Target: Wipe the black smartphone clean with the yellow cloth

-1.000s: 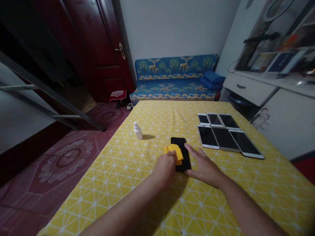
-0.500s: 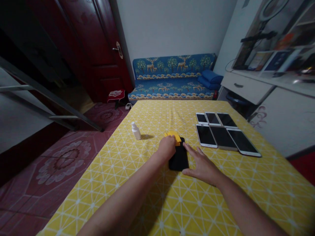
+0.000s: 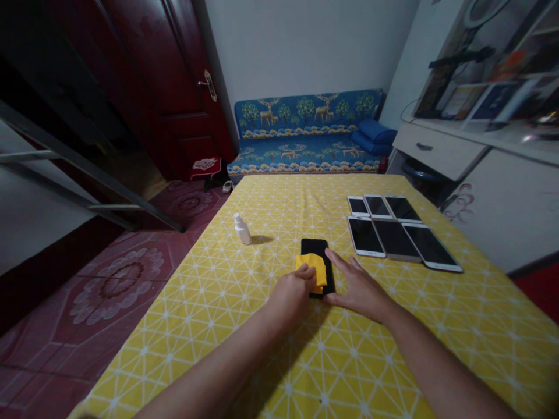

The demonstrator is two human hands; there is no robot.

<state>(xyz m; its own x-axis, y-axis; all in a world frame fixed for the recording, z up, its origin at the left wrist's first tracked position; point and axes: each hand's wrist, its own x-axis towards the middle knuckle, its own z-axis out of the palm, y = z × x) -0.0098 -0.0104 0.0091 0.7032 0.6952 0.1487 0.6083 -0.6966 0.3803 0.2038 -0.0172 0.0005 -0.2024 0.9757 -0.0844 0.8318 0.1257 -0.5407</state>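
My left hand [image 3: 293, 293] presses a folded yellow cloth [image 3: 312, 269] onto the lower half of a black smartphone [image 3: 318, 249], which lies flat on the table. The cloth hides part of the phone's screen. My right hand [image 3: 356, 290] lies flat with spread fingers, its fingertips touching the phone's right edge. A small white spray bottle [image 3: 242, 229] stands upright to the left of the phone, apart from both hands.
Several smartphones [image 3: 395, 240] lie screen-up in two rows at the right of the yellow patterned tablecloth [image 3: 279, 198]. A blue deer-patterned sofa [image 3: 305, 125] stands beyond the table. A dark red door [image 3: 174, 75] is at the left, and a white drawer unit [image 3: 437, 150] at the right.
My left hand and the cloth have slid back down the phone toward me, uncovering its upper end. My right hand stays against the phone's right edge.
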